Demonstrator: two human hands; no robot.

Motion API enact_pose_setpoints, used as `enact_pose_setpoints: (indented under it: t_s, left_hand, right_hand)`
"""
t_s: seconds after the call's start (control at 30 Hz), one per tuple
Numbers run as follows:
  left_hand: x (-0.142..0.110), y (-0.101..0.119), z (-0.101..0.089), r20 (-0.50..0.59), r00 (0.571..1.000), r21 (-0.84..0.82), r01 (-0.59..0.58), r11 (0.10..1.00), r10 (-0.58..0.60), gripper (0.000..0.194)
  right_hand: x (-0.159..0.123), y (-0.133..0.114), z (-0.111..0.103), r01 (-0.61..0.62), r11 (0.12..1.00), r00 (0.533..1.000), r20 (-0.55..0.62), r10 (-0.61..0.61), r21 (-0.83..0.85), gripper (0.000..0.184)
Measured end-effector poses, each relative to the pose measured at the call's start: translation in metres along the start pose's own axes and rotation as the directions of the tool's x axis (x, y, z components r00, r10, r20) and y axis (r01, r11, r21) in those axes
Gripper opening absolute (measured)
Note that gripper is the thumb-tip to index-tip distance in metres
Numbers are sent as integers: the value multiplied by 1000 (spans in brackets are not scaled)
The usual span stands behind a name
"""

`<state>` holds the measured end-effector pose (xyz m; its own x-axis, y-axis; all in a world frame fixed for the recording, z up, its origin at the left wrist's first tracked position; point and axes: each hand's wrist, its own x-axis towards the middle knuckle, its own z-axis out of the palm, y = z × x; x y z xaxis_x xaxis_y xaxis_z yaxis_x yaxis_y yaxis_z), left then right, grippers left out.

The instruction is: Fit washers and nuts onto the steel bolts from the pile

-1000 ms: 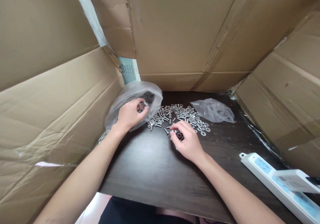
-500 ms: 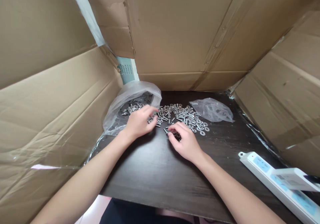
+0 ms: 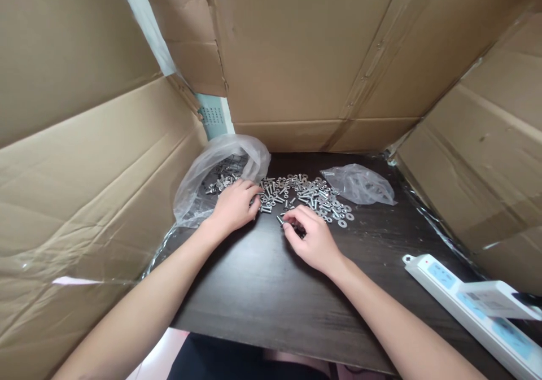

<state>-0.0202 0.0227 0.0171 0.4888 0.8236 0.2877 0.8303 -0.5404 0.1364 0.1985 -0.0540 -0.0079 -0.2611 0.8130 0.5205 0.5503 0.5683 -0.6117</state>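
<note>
My right hand (image 3: pixel 312 237) pinches a small metal bolt (image 3: pixel 280 220) between thumb and fingers, just in front of the loose hardware. The bolt's free end points away to the left. At the mouth of a clear plastic bag (image 3: pixel 192 196), my left hand (image 3: pixel 236 206) has its fingers curled down and thumb drawn in at the left edge of the pile. What lies between those fingertips is hidden. Bolts, nuts and washers form a mixed pile (image 3: pixel 313 195) between and beyond my hands. More metal pieces (image 3: pixel 224 182) lie inside the bag.
A second, flatter plastic bag (image 3: pixel 359 185) lies right of the pile. A white power strip (image 3: pixel 444 295) with a plug in it runs along the right side of the dark table (image 3: pixel 271 295). Cardboard walls (image 3: pixel 313 58) enclose the back and both sides.
My left hand's thumb and fingers have closed together at the pile's left edge, after being apart. The right hand keeps the bolt in nearly the same place.
</note>
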Motion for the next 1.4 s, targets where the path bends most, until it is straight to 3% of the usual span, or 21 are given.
enact_pose_setpoints:
  t_s: [0.13, 0.47, 0.73, 0.97, 1.2, 1.4]
  left_hand:
    - [2, -9, 2, 43, 999, 7, -28, 1000, 27, 35]
    - [1, -9, 0, 95, 995, -3, -36, 999, 36, 27]
    - [0, -15, 0, 71, 992, -118, -97, 988, 105, 13]
    - [0, -15, 0, 77, 990, -119, -107, 987, 117, 16]
    - [0, -12, -1, 83, 992, -79, -86, 993, 92, 10]
    - [0, -6, 0, 11, 996, -116, -82, 990, 84, 9]
  right_hand:
    - [0, -1, 0, -5, 1000, 1000, 2, 5, 4, 9]
    - [0, 0, 2, -15, 999, 1000, 8, 15, 32, 9]
    - [0, -2, 2, -14, 1000, 1000, 6, 14, 15, 9]
    - [3, 6, -9, -30, 922, 988, -153, -32, -385, 14]
    - [-1, 19, -4, 15, 895, 1000, 7, -13, -445, 15]
    - [-2, 28, -3, -80, 906, 996, -7, 85, -416, 7]
